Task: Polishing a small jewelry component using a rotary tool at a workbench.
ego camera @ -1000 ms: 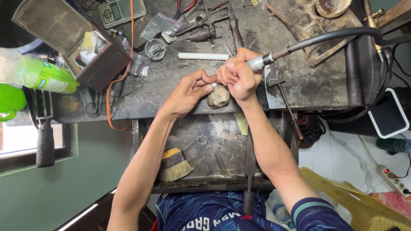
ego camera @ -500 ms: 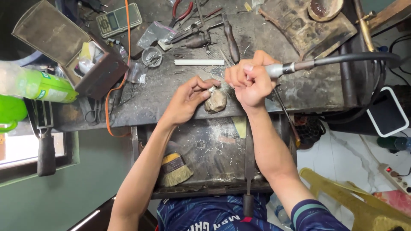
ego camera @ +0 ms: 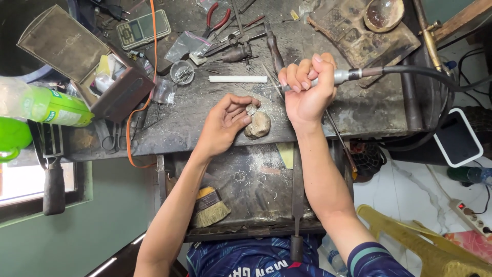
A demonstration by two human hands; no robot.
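Note:
My left hand [ego camera: 225,123] pinches a small silvery metal piece [ego camera: 251,109] against a rounded brownish bench peg [ego camera: 258,124] at the front edge of the dark workbench [ego camera: 205,128]. My right hand [ego camera: 306,87] is closed around the metal handpiece of a rotary tool [ego camera: 348,76], whose thin bit points left, a little above the metal piece. A black flexible shaft [ego camera: 420,74] runs from the handpiece off to the right.
A white rod [ego camera: 237,79], pliers [ego camera: 218,18], a small round dish [ego camera: 182,72], a pocket scale [ego camera: 143,28] and an open box [ego camera: 92,66] lie on the bench. A green bottle [ego camera: 48,105] is at left. A brush [ego camera: 209,206] rests in the tray below.
My right hand has lifted the rotary tool up and to the right, away from the metal piece. My left hand still holds the piece on the peg.

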